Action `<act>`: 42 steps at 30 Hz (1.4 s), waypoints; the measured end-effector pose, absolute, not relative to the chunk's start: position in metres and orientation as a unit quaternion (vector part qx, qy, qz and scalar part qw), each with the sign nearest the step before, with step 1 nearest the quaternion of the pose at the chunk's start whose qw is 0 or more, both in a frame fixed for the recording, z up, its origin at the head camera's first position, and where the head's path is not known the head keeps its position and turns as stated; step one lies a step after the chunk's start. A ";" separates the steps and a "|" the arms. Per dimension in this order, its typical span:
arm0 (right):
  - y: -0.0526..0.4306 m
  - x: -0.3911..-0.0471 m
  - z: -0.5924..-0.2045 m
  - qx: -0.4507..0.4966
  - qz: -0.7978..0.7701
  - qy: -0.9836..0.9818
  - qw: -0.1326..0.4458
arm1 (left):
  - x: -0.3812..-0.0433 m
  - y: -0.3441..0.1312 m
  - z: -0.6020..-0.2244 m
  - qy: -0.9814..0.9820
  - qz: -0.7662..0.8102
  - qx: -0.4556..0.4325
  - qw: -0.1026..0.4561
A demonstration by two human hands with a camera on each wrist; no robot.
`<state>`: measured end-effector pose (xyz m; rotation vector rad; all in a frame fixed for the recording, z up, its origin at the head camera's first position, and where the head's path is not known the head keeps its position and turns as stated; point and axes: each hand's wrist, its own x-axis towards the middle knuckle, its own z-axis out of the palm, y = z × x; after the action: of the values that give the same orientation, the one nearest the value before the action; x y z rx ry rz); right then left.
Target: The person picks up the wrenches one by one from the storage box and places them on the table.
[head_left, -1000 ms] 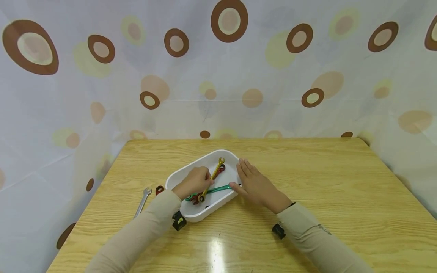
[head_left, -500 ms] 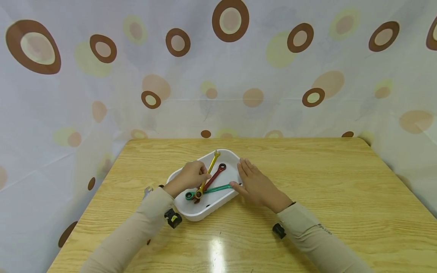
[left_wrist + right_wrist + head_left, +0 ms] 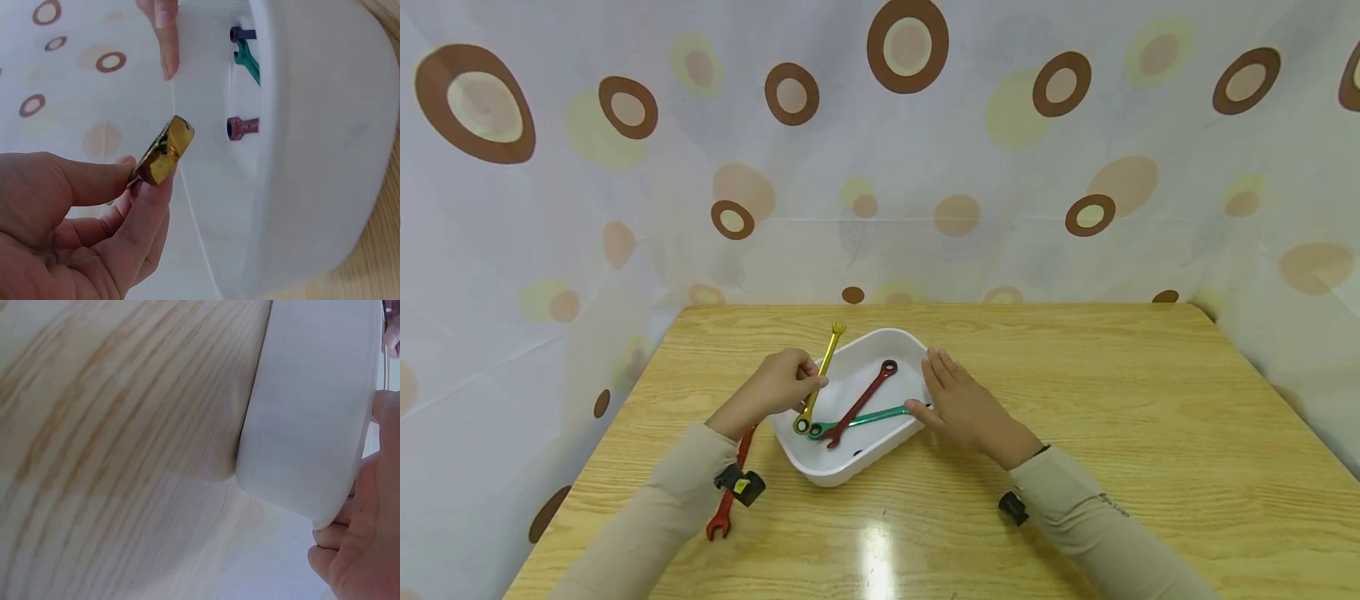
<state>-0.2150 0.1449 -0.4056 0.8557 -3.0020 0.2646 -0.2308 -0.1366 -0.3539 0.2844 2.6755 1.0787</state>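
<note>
My left hand (image 3: 781,385) pinches a gold combination wrench (image 3: 831,352) between thumb and fingers, over the left end of a white tray (image 3: 829,479). The wrench slants, its open end pointing away. Inside the tray, a red wrench (image 3: 867,400) crosses a green wrench (image 3: 882,414). The left wrist view shows the gold wrench head (image 3: 165,150) tilted between the fingertips, outside the tray wall (image 3: 325,144). My right hand (image 3: 966,412) rests against the tray's right end with straight fingers, its thumb at the near rim.
Another red wrench (image 3: 722,512) lies on the wooden table (image 3: 1150,400) left of the tray, partly beneath my left forearm. A dark tool end (image 3: 244,34) shows inside the tray in the left wrist view. A patterned cloth (image 3: 970,167) hangs behind the table.
My left hand has lifted the gold wrench off the other wrenches and carried it left to the tray's left edge. The silver wrench on the table is now hidden. My right hand stays put.
</note>
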 end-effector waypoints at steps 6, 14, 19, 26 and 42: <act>0.145 -0.215 -0.407 0.275 0.081 -0.958 0.006 | -0.223 -0.169 -0.351 0.918 0.369 0.084 0.115; 0.145 -0.215 -0.407 0.278 0.080 -0.957 0.009 | -0.210 -0.213 -0.344 0.921 0.361 0.077 0.125; 0.145 -0.215 -0.408 0.279 0.078 -0.957 0.013 | -0.203 -0.234 -0.347 0.919 0.365 0.064 0.136; 0.145 -0.215 -0.408 0.274 0.078 -0.959 0.011 | -0.198 -0.260 -0.354 0.930 0.335 0.048 0.144; 0.144 -0.213 -0.406 0.276 0.079 -0.958 0.014 | -0.181 -0.285 -0.377 0.942 0.282 0.011 0.181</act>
<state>-0.2131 0.1441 -0.4063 0.8598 -2.9825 0.2470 -0.1806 -0.2847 -0.3770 0.0297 2.6614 0.7951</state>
